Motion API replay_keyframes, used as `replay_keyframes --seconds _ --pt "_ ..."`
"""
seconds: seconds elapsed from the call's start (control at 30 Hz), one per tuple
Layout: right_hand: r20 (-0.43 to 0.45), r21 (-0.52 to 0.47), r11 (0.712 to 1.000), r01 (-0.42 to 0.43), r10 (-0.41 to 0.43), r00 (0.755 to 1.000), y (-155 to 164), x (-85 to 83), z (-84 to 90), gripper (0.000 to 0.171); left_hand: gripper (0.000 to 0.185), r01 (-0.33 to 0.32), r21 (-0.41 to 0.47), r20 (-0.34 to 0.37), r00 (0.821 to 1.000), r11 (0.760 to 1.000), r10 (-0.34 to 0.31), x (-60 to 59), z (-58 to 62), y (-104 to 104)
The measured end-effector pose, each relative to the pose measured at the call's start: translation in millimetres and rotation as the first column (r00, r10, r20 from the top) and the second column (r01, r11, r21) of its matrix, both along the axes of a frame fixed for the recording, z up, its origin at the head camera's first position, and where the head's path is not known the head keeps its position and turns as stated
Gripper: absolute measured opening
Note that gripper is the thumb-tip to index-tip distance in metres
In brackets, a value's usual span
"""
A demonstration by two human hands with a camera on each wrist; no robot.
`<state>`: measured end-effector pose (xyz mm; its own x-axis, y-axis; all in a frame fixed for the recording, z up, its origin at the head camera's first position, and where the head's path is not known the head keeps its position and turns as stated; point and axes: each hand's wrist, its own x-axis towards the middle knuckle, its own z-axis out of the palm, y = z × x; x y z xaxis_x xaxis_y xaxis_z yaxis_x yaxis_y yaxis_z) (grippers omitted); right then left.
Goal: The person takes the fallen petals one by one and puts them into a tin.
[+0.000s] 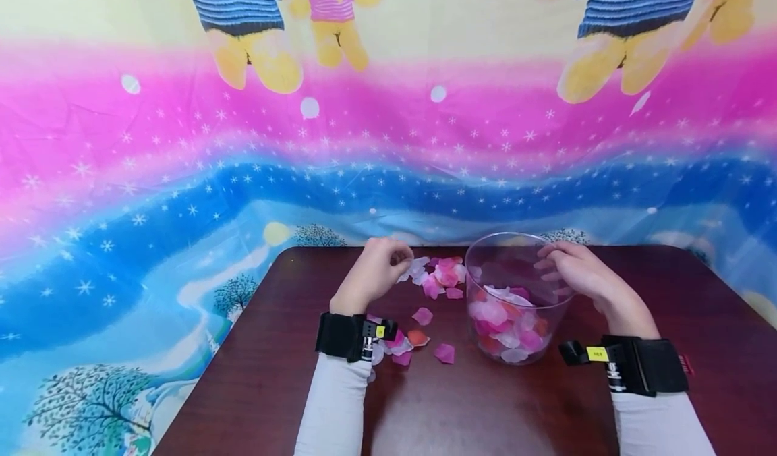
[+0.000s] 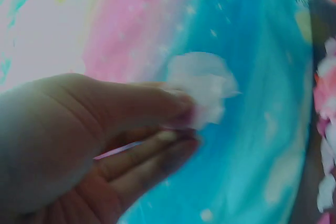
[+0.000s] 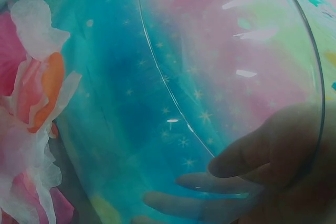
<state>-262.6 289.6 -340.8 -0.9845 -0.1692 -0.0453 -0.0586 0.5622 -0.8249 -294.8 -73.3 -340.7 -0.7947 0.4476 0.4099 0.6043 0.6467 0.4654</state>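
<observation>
My left hand [image 1: 382,267] is raised over the table's left part, with thumb and fingers pinching whitish artificial petals [image 2: 202,85]; a bit of purple shows at the fingertips in the left wrist view. A clear plastic bucket [image 1: 519,301] stands upright to the right, partly filled with pink, white and orange petals [image 1: 506,324]. At the right side of its rim, my right hand [image 1: 577,274] holds the bucket between thumb and fingers. In the right wrist view the fingers [image 3: 194,203] look dim, and their exact contact with the wall is hard to see.
Loose petals lie in a pile [image 1: 446,274] left of the bucket, and more are scattered nearer, among them an orange petal [image 1: 417,338]. The dark red-brown table [image 1: 485,409] ends at a printed cloth backdrop [image 1: 388,139]. Black camera straps [image 1: 340,336] circle both wrists.
</observation>
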Motion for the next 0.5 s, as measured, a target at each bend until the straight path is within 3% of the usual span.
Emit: replay_keyframes --seconds 0.1,0.23,0.5 --pt "0.008 -0.003 1.0 0.0 0.0 1.0 1 0.3 -0.2 0.048 0.01 0.043 0.067 -0.12 0.992 0.997 -0.035 9.1 9.6 13" --pt "0.014 -0.002 1.0 -0.001 0.001 1.0 1 0.6 -0.9 0.049 0.011 0.125 0.15 -0.24 0.967 0.981 -0.087 21.5 17.7 32" --pt "0.0 0.014 1.0 0.005 -0.005 1.0 0 -0.4 -1.4 0.048 0.015 0.227 0.158 -0.325 0.931 0.961 -0.166 33.7 16.8 61"
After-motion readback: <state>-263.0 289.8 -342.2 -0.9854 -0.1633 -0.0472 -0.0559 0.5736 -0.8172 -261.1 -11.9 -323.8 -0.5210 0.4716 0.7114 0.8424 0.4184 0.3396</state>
